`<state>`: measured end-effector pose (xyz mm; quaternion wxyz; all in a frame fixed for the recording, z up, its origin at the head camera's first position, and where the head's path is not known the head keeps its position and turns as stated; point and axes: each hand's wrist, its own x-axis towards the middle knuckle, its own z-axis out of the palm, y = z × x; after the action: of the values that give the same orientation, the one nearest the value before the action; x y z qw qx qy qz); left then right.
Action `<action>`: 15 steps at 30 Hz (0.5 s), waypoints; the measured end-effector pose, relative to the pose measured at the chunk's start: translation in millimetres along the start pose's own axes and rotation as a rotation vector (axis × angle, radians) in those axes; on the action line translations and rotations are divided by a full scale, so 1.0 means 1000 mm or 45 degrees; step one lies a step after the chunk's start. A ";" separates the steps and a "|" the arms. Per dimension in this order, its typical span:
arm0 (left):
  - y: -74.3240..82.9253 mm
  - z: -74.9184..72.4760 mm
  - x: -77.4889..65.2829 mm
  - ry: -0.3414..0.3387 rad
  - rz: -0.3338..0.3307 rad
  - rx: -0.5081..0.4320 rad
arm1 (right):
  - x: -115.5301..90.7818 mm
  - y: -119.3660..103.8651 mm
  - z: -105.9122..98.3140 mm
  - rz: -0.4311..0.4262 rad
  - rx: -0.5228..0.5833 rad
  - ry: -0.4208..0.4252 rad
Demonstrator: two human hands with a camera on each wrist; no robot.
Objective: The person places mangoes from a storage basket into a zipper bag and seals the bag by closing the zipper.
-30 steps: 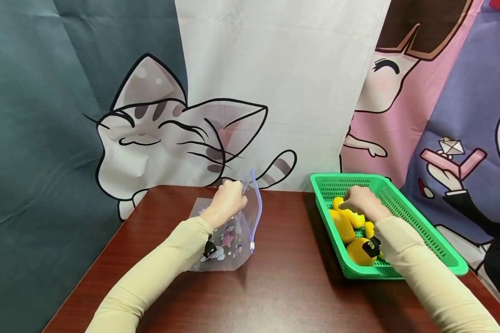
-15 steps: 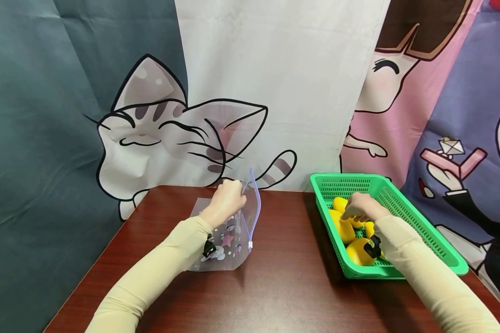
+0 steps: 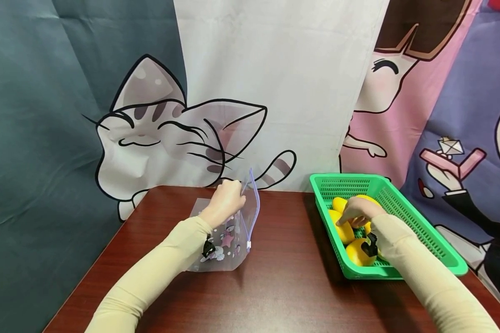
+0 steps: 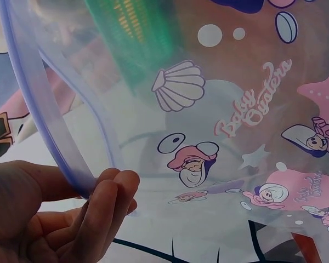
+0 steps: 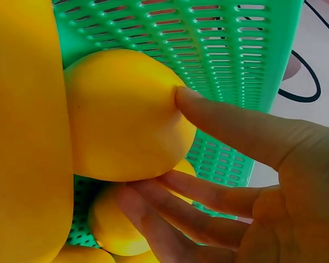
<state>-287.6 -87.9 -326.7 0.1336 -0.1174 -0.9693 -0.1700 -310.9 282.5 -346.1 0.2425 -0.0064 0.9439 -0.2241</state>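
Note:
My left hand (image 3: 227,199) pinches the rim of a clear zip bag (image 3: 227,238) between thumb and fingers. The bag stands with its mouth turned right, its purple zip strip (image 4: 44,120) parted and a white slider (image 3: 248,245) at the lower end. Pink and white sea-creature prints cover the film. My right hand (image 3: 360,212) is inside the green basket (image 3: 421,236). Its thumb presses the side of a smooth yellow mango-like fruit (image 5: 126,115), with fingers curled against the underside. Another yellow fruit (image 5: 27,131) fills the left of the right wrist view.
Several more yellow fruits (image 3: 360,252) lie in the basket around my right hand. The basket has slotted walls and stands at the right side of the brown table (image 3: 283,259). A printed cloth (image 3: 316,92) hangs behind the table.
My right hand has shifted slightly toward me, off one yellow fruit and onto the one at the basket's left. A fruit now shows behind the hand. My left hand barely moved.

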 end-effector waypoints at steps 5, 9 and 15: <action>0.000 0.001 0.000 0.003 0.003 -0.001 | 0.003 0.001 0.000 0.020 -0.013 -0.011; 0.000 0.001 -0.001 -0.001 0.005 -0.002 | 0.007 0.002 0.001 0.069 -0.017 -0.030; 0.000 0.001 -0.001 -0.001 0.001 0.002 | 0.010 0.002 0.002 0.095 0.043 -0.096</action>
<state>-287.1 -87.4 -327.6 0.1335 -0.1178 -0.9694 -0.1692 -319.1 281.9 -353.0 0.2862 0.0245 0.9297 -0.2305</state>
